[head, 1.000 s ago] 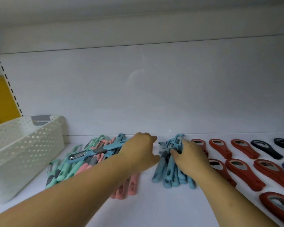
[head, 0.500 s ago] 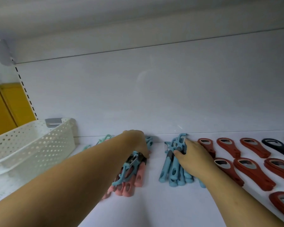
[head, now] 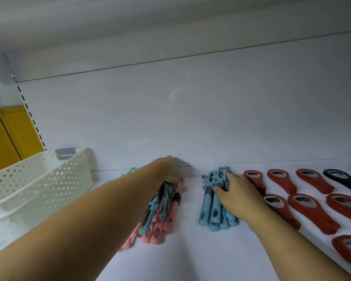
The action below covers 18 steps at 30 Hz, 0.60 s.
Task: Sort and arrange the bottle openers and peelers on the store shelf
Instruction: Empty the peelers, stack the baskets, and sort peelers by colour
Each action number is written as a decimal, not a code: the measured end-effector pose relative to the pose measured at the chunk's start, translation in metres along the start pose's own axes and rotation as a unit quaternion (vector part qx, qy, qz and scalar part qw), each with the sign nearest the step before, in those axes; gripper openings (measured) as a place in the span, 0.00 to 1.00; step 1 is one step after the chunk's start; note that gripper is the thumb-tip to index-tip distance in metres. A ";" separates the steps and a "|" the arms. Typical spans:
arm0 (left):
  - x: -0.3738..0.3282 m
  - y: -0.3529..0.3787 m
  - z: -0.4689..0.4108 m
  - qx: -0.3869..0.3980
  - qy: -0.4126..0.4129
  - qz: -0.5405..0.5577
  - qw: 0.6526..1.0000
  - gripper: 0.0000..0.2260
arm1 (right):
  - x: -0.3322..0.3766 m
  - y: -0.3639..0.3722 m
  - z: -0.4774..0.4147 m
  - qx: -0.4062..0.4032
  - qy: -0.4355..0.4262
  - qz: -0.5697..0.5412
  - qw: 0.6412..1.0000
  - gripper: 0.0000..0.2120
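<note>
Blue in the wrong pile was the issue: one blue peeler point(head: 151, 207) lay on top of the pink pile point(head: 157, 238), left of the blue stack point(head: 204, 211), with a bare strip of shelf point(head: 190, 250) between the two.

- Axis: the stray ran front to back, head toward the rear wall like the stack's handles, but slanted, with its tail swung further left of the stack.
- Left grip point(head: 167, 169): over the head ends of the pink pile, left of the stack. Its fingers were hidden behind the back of the hand, so I couldn't tell if it was gripping the stray or just resting on the heads.
- Right grip point(head: 239, 197): lying on the blue stack, fingers extended toward the heads and thumb on a dark collar. It pressed the stack and held nothing.
- Nearer: the left grip, clearly. The stray was under it, and the right was busy pinning the stack.

My read: the move was a short carry rightward across the gap, with a small twist to square the handle to the stack. The risk was dragging pink ones along.

Right of the stack, red openers point(head: 310, 211) sat in rows, with dark ones point(head: 340, 179) further right. Well left of it was a white perforated basket point(head: 39, 179).
</note>
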State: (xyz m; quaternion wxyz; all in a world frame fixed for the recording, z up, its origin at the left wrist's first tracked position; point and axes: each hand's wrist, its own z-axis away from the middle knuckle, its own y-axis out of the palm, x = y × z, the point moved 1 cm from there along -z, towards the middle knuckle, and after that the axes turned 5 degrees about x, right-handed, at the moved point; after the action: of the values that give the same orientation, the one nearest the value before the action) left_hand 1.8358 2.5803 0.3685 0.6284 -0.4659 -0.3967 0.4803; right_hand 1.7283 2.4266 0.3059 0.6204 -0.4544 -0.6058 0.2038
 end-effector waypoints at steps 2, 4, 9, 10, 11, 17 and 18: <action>0.000 0.000 -0.001 0.002 0.005 0.027 1.000 0.27 | 0.000 0.000 0.000 0.000 0.002 0.001 1.000 0.18; 0.001 -0.002 -0.001 0.003 0.006 0.052 0.999 0.27 | -0.001 0.000 -0.001 0.000 0.004 -0.001 1.000 0.17; 0.016 -0.013 0.000 0.001 -0.004 0.130 0.991 0.26 | -0.002 0.000 -0.002 -0.003 0.010 -0.001 1.000 0.18; 0.020 -0.016 0.000 0.002 0.000 0.177 0.984 0.27 | -0.002 0.001 -0.002 -0.003 0.011 -0.001 1.000 0.18; 0.025 -0.020 0.000 0.000 0.006 0.232 0.973 0.26 | -0.002 0.001 -0.002 -0.003 0.013 -0.003 1.000 0.18; 0.047 -0.060 0.031 0.009 0.094 0.512 0.854 0.13 | 0.000 0.000 0.000 -0.003 0.012 -0.007 1.000 0.17; 0.050 -0.066 0.037 0.006 0.112 0.539 0.835 0.12 | 0.001 0.000 0.001 -0.004 0.013 -0.004 1.000 0.17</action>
State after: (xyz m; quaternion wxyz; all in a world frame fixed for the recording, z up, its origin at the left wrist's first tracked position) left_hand 1.8279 2.6292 0.4441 0.3126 -0.6523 -0.0065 0.6904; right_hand 1.7275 2.4272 0.3064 0.6271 -0.4570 -0.6004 0.1934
